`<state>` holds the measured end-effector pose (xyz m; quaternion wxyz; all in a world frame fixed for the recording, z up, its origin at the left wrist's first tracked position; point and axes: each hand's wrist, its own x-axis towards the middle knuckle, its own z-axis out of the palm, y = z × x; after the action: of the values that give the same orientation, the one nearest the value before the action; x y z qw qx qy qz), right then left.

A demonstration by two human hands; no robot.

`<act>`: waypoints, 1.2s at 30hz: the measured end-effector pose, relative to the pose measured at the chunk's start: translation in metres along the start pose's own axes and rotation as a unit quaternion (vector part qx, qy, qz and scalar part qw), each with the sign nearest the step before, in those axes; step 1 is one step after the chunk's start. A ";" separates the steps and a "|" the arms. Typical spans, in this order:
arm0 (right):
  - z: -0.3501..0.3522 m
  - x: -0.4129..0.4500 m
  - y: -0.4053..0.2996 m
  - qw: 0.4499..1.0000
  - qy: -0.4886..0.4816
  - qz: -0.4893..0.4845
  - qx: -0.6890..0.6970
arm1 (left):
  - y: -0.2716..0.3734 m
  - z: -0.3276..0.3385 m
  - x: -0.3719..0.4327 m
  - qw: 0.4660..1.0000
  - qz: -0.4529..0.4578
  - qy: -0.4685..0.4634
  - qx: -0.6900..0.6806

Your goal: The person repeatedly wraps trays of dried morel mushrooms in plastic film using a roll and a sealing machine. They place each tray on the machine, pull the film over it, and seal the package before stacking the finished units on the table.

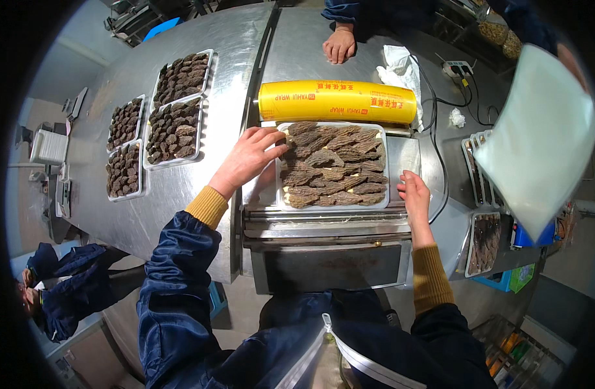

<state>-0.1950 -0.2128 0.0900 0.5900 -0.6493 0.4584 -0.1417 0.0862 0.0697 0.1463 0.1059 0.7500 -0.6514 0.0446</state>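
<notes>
A white plastic tray (386, 197) filled with rows of brown, wrinkled dried morel mushrooms (332, 165) rests on the metal bed of a film wrapping machine (326, 228). My left hand (251, 154) is at the tray's upper left corner, its fingertips at the outermost mushrooms; whether they pinch one I cannot tell. To the right of the tray, my right hand (415, 197) hovers with fingers slightly bent and nothing visible in it. Just behind the tray lies a thick roll of yellow printed plastic wrap (337, 101).
Several trays of darker mushrooms (173, 131) stand on the steel table at left. Across the table rests another person's hand (340, 44). Cables run from a power strip (458, 68) beside a white cloth (402, 68). More trays (482, 243) and a blurred pale sheet (541, 136) are at right.
</notes>
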 end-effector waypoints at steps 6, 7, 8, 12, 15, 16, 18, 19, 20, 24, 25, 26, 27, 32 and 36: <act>-0.001 -0.002 0.002 1.000 -0.002 0.001 -0.001 | 0.001 -0.007 0.015 0.996 -0.050 -0.010 -0.078; -0.001 -0.001 0.003 1.000 -0.005 0.007 -0.002 | 0.002 -0.006 0.019 0.995 -0.062 -0.008 -0.074; 0.000 -0.001 0.003 1.000 -0.006 0.006 -0.001 | 0.005 -0.005 0.023 0.995 -0.071 -0.004 -0.071; 0.003 0.000 0.002 1.000 -0.011 0.004 0.005 | 0.011 0.007 0.035 0.995 -0.084 0.014 -0.059; 0.004 0.000 -0.001 1.000 -0.008 -0.005 0.002 | 0.005 0.020 0.029 0.977 -0.162 0.092 -0.105; 0.004 0.001 -0.003 1.000 0.000 -0.009 0.004 | -0.003 0.023 0.027 0.965 -0.177 0.142 -0.130; 0.005 0.003 -0.004 1.000 -0.004 -0.009 -0.017 | -0.011 0.031 0.013 0.933 -0.264 0.139 -0.200; 0.006 0.004 -0.004 0.999 -0.001 -0.013 -0.029 | -0.014 0.036 0.007 0.913 -0.323 0.121 -0.217; 0.008 0.007 -0.003 1.000 -0.003 -0.013 -0.015 | -0.014 0.042 0.002 0.885 -0.374 0.101 -0.257; 0.015 0.020 0.010 0.998 -0.020 -0.049 -0.046 | 0.005 0.060 -0.017 0.736 -0.512 0.049 -0.439; 0.016 0.024 0.014 0.996 -0.021 -0.054 -0.068 | 0.014 0.063 -0.020 0.679 -0.529 0.063 -0.506; 0.018 0.026 0.019 0.995 -0.025 -0.056 -0.077 | 0.021 0.065 -0.024 0.652 -0.537 0.060 -0.532; 0.019 0.029 0.023 0.995 -0.027 -0.051 -0.078 | 0.028 0.067 -0.027 0.625 -0.543 0.060 -0.557; 0.025 0.035 0.033 0.987 -0.044 -0.092 -0.124 | 0.044 0.072 -0.034 0.602 -0.549 0.083 -0.574; 0.031 0.030 0.025 0.977 -0.041 -0.123 -0.170 | 0.041 0.073 -0.039 0.645 -0.553 0.088 -0.521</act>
<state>-0.1670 -0.2126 0.0483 0.4675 -0.7968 0.3677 -0.1067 0.0350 0.0864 0.0709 0.5409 0.7843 -0.0195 -0.3033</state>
